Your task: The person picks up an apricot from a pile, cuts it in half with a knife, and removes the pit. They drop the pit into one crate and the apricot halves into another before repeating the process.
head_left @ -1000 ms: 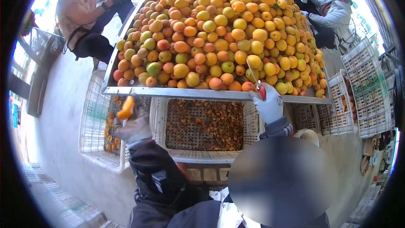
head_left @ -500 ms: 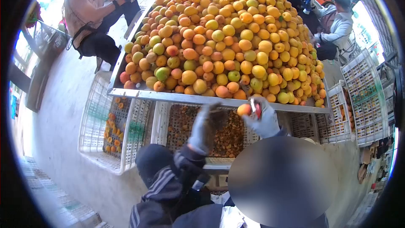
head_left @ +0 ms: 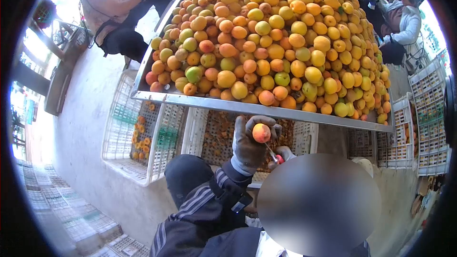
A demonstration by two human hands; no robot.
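Note:
In the middle of the view, my left hand [head_left: 248, 148], in a dirty grey work glove, is raised with its fingers curled round an orange apricot [head_left: 261, 133]. Just right of and below it, my right hand [head_left: 286, 153] wears a pale glove and is closed on a red-handled knife [head_left: 279, 159]. The thin metal blade points up and left, its tip right at the underside of the apricot. A blurred oval covers part of my right wrist and arm. Beyond both hands, a heap of apricots [head_left: 266, 43] fills a metal-edged table [head_left: 214, 103].
Beneath the table edge, a white crate [head_left: 304, 135] holds brownish fruit pieces. Another crate [head_left: 151, 162] at left contains halved apricots. More crates [head_left: 431, 114] stand at right. One person [head_left: 112, 4] sits at the left, another [head_left: 404, 21] at the right.
The apricot has passed from my right hand to my left, whose fingers now curl round it. My right hand has come down and back with the knife. The view has shifted slightly.

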